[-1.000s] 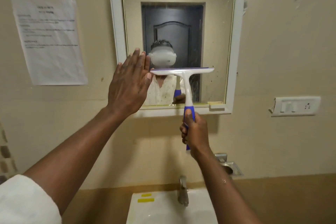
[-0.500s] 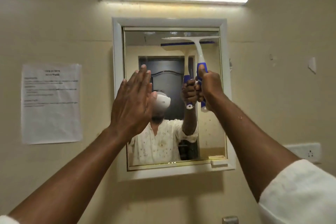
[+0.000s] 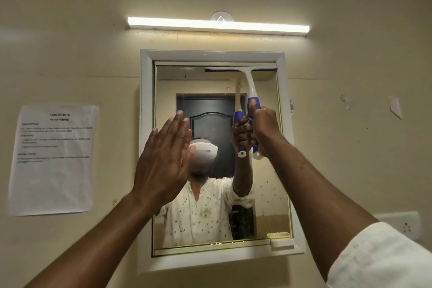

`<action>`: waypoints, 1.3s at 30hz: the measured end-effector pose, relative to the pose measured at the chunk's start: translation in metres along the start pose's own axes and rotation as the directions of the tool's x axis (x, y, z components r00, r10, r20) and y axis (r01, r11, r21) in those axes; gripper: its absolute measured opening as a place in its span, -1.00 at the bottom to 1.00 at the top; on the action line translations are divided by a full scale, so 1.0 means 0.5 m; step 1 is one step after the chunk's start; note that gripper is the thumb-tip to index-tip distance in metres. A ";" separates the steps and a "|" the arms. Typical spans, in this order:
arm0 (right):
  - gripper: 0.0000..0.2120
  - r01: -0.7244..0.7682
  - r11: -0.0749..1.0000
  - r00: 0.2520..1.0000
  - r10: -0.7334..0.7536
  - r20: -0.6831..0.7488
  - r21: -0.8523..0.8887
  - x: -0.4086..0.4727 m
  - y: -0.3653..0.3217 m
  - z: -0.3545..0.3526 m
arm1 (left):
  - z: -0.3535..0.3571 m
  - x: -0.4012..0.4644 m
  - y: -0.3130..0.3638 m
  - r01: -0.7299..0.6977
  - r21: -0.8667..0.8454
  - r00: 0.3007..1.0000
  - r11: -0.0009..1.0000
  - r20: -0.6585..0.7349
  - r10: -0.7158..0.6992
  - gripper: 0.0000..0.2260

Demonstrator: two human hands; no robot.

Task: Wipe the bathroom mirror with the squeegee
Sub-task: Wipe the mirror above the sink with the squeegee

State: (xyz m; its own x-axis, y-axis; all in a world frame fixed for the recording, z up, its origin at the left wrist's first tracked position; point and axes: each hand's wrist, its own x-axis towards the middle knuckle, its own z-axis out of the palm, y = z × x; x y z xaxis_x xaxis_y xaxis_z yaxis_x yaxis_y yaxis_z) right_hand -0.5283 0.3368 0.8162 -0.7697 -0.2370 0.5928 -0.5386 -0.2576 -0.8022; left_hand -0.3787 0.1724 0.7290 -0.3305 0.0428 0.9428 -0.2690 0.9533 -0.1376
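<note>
Squeegee (image 3: 250, 86) blade meets the mirror (image 3: 264, 194) glass at its top edge, right hand (image 3: 264, 127) fisted round the blue handle, left hand (image 3: 163, 161) flat, fingers extended.

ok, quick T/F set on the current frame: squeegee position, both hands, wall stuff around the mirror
1. The squeegee blade sits at the top right of the mirror. True.
2. The left hand grips the squeegee handle. False: it is open and flat at the mirror's left edge; the right hand grips the handle.
3. The tube light above the mirror is off. False: it is lit.
4. A printed sheet hangs on the wall left of the mirror. True.
</note>
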 end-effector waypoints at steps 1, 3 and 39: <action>-0.50 0.007 1.000 1.000 -0.007 -0.010 0.018 0.001 0.001 0.002 | 0.004 -0.001 0.000 -0.001 -0.005 1.000 1.000 0.003 0.001 -0.46; -0.59 0.031 0.997 0.998 -0.026 -0.059 0.071 0.000 0.008 0.006 | 0.012 -0.005 0.001 0.000 -0.012 1.000 1.000 0.007 0.000 -0.46; -0.76 -0.038 0.981 0.995 0.055 -0.084 0.191 -0.185 0.205 -0.015 | 0.032 -0.110 0.073 0.054 -0.084 0.990 0.995 0.136 -0.042 -0.47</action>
State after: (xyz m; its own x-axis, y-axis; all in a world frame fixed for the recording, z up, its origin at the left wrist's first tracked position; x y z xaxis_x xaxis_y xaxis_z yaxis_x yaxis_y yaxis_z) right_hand -0.5146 0.3392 0.6787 -0.8243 -0.1710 0.5397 -0.4334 -0.4228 -0.7959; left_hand -0.3847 0.2001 0.6670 -0.4386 -0.0383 0.8979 -0.2099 0.9758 -0.0608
